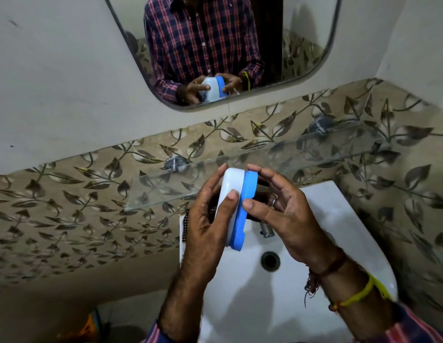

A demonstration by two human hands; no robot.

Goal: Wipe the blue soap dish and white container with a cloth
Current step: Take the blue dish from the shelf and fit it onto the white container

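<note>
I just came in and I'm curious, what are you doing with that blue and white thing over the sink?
A person is holding a soap box up over the white sink, in front of a mirror. The left hand grips the white container and the right hand holds the blue soap dish, which sit pressed together on edge. A dark checked cloth peeks out behind the left hand. The glass shelf behind looks bare.

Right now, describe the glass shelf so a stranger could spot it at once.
Start at the white sink and look just above its back edge, below the mirror. The glass shelf juts from the leaf-patterned tiles on two metal brackets. It is see-through, so the tile pattern shows through it.
</note>
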